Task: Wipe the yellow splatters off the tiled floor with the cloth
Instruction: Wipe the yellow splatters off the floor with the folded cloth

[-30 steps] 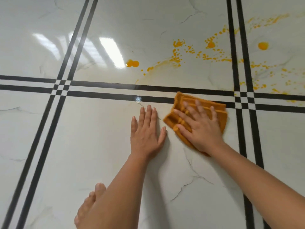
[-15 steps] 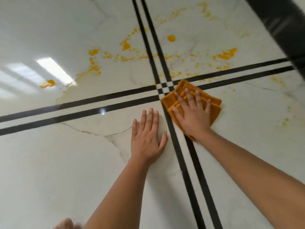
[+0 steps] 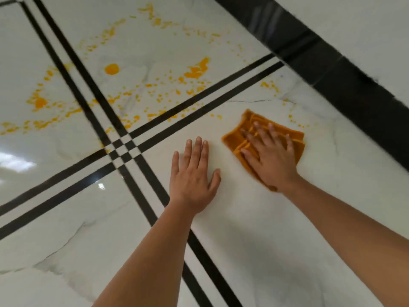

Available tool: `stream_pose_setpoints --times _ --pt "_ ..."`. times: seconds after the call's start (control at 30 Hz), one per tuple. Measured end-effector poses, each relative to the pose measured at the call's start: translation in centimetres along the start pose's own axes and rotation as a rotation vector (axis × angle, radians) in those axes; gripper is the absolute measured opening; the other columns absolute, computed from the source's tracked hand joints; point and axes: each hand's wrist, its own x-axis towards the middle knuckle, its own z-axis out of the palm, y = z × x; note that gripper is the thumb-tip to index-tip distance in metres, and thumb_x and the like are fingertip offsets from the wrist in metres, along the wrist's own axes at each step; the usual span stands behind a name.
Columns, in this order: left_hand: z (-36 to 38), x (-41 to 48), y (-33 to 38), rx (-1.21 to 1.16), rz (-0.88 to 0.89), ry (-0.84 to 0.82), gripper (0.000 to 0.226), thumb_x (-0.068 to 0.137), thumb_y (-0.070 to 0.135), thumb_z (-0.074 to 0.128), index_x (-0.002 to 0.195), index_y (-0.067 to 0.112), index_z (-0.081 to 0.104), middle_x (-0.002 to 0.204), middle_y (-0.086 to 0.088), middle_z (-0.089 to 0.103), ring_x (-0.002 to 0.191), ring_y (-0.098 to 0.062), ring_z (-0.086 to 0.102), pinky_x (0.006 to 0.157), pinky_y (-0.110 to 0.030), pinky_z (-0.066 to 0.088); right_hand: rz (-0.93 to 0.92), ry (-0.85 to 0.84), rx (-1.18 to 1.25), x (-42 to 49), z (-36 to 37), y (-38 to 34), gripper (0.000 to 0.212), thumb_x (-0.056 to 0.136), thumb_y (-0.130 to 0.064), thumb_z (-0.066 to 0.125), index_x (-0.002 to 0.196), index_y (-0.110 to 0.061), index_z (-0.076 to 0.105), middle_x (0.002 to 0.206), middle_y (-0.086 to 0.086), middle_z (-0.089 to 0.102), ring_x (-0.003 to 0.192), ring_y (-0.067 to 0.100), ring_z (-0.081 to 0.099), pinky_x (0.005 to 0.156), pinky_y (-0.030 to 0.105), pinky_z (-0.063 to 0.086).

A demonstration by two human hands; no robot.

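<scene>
A folded orange cloth (image 3: 236, 138) lies flat on the white marble-look tiled floor (image 3: 254, 229). My right hand (image 3: 271, 158) presses down on the cloth with fingers spread. My left hand (image 3: 194, 173) rests palm-down on bare tile just left of the cloth, holding nothing. Yellow splatters (image 3: 155, 91) spread over the tiles beyond the black double lines, with a round blob (image 3: 111, 69) and a larger patch (image 3: 197, 70). A few small yellow drops (image 3: 271, 86) sit on the tile beyond the cloth.
Black double grout lines (image 3: 120, 141) cross just left of my left hand. A black skirting band (image 3: 345, 85) runs along the wall at the upper right, close beyond the cloth. A light reflection (image 3: 15, 161) glares at the left.
My right hand has slid the cloth to the right, off the line crossing and onto the tile near the wall. The view has swung right; my left hand stays flat on the floor.
</scene>
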Motion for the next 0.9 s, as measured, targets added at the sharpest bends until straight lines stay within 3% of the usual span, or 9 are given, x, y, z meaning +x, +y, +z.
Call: stream_pose_setpoints --times 0.07,0.17,0.23,0.37,0.53,0.63,0.77,0.9 --pt "0.5 1.0 1.0 0.014 0.025 0.009 0.073 0.083 0.055 -0.006 0.144 0.02 -0.02 0.155 0.001 -0.02 0.137 -0.013 -0.028 0.11 -0.036 -0.02 0.176 -0.003 0.059 1.3 -0.4 1.3 0.059 0.091 -0.064 0.012 0.146 -0.043 0.016 0.158 -0.008 0.011 0.146 0.024 0.005 0.112 0.057 0.007" --pt "0.8 3.3 2.8 0.013 0.064 0.056 0.075 0.082 0.058 -0.001 0.146 0.02 -0.013 0.156 0.001 -0.012 0.138 -0.013 -0.023 0.11 -0.035 -0.019 0.228 0.081 0.081 -1.3 0.4 1.7 0.06 0.089 -0.064 0.01 0.146 -0.044 0.015 0.158 -0.008 0.01 0.146 0.024 0.002 0.111 0.057 0.004" --pt "0.9 5.2 4.2 0.019 0.097 0.076 0.078 0.082 0.06 0.001 0.147 0.019 -0.008 0.157 0.001 -0.009 0.141 -0.013 -0.018 0.111 -0.036 -0.016 0.319 0.041 0.059 -2.8 0.6 3.2 0.061 0.089 -0.066 0.007 0.146 -0.046 0.012 0.158 -0.008 0.007 0.146 0.025 0.001 0.111 0.057 0.003" --pt "1.3 9.0 6.2 0.055 0.096 0.077 0.082 0.079 0.061 -0.004 0.148 0.018 -0.008 0.157 0.001 -0.009 0.143 -0.016 -0.015 0.111 -0.037 -0.015 0.523 0.011 0.117 2.9 -0.3 5.5 0.06 0.091 -0.064 0.009 0.147 -0.043 0.004 0.159 -0.004 -0.002 0.145 0.029 -0.007 0.112 0.06 -0.001" --pt "0.2 15.9 7.2 0.021 0.079 0.103 0.085 0.079 0.064 -0.002 0.149 0.015 -0.004 0.158 0.0 -0.005 0.143 -0.015 -0.011 0.113 -0.039 -0.011 0.204 -0.011 0.034 3.7 -0.9 9.1 0.067 0.081 -0.07 -0.003 0.144 -0.049 0.0 0.159 -0.009 0.001 0.146 0.024 -0.003 0.112 0.057 0.0" --pt "0.2 16.5 6.6 0.059 0.071 0.079 0.085 0.081 0.065 0.002 0.149 0.015 -0.002 0.158 0.0 -0.004 0.143 -0.014 -0.011 0.116 -0.04 -0.007 0.225 0.002 0.034 7.7 -1.6 11.3 0.061 0.089 -0.065 0.004 0.146 -0.045 0.004 0.159 -0.007 0.004 0.146 0.025 -0.001 0.113 0.057 0.0" --pt "0.2 16.2 6.6 0.049 0.063 0.08 0.085 0.083 0.066 0.008 0.149 0.014 -0.002 0.158 -0.001 -0.005 0.143 -0.012 -0.014 0.115 -0.039 -0.01 0.229 0.046 0.063 14.8 -1.7 8.9 0.056 0.096 -0.056 0.015 0.148 -0.037 0.009 0.159 -0.003 0.005 0.145 0.029 -0.001 0.113 0.057 -0.001" --pt "-0.3 16.5 6.7 0.036 0.06 0.063 0.086 0.083 0.067 0.011 0.148 0.013 -0.002 0.157 -0.002 -0.005 0.141 -0.012 -0.015 0.114 -0.039 -0.012 0.057 0.057 0.031 13.1 -1.4 8.8 0.058 0.093 -0.056 0.012 0.148 -0.038 0.013 0.158 -0.004 0.012 0.146 0.026 0.004 0.114 0.056 0.004"
